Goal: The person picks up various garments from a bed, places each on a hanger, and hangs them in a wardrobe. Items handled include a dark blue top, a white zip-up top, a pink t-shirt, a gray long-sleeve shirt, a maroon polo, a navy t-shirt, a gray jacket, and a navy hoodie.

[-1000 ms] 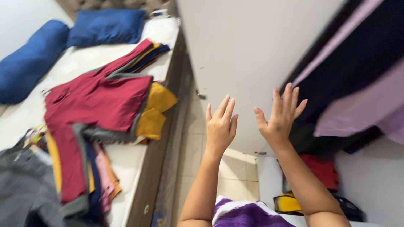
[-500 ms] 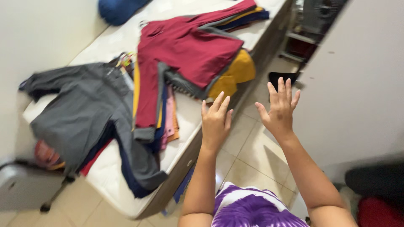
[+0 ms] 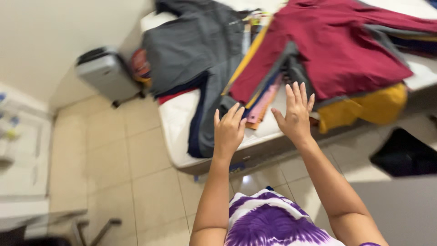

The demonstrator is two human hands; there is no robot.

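Your left hand [image 3: 229,132] and right hand [image 3: 296,116] were both raised in front of you with fingers spread, each grip open and holding nothing, hovering above the near edge of the white mattress [image 3: 178,119]. The things nearest them lay right past your fingertips: the dark red long-sleeved cotton shirt with grey trim [image 3: 337,50], spread flat over a stack of folded clothes in pink, yellow and navy [image 3: 259,98], and beside it the grey long-sleeved shirt [image 3: 195,45] draped over the bed's corner, one sleeve trailing toward the edge. To take the red shirt cleanly, you did well to keep your palms open and level; I would have brought both down on its hem together and pinched only the top layer, since the stack beneath looked loose and could slide off. The mustard-yellow garment [image 3: 373,107] bunched under the red shirt hung past the mattress edge and looked ready to drop. Around you, a small grey hard-shell suitcase [image 3: 105,73] stood against the wall beside the bed, and a black object [image 3: 403,155] on the tiled floor sat at your right, blurred beyond telling.
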